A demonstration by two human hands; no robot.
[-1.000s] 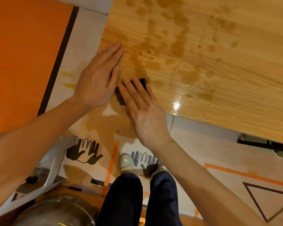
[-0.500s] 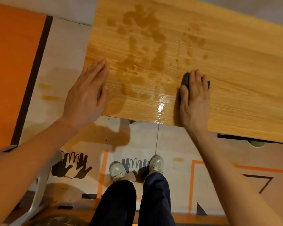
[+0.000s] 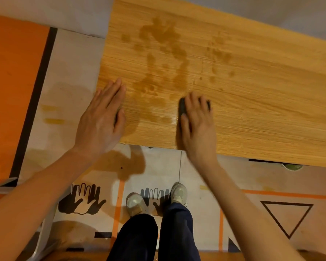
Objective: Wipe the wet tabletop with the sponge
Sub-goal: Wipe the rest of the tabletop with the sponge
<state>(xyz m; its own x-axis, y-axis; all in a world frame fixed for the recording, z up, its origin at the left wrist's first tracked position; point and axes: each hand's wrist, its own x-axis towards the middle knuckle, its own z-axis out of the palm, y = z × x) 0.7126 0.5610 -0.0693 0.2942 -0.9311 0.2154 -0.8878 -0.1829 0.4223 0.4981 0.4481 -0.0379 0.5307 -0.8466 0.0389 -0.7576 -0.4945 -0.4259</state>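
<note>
One sponge (image 3: pixel 183 107); one wet tabletop (image 3: pixel 252 95), two flat hands

Wooden tabletop (image 3: pixel 252 113) bears wet patches (image 3: pixel 159 53) and a sponge (image 3: pixel 182 107).

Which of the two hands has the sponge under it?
The right hand: its fingers are laid flat over the dark sponge on the tabletop. The left hand lies flat on the wood itself, near the table's left edge.
</note>
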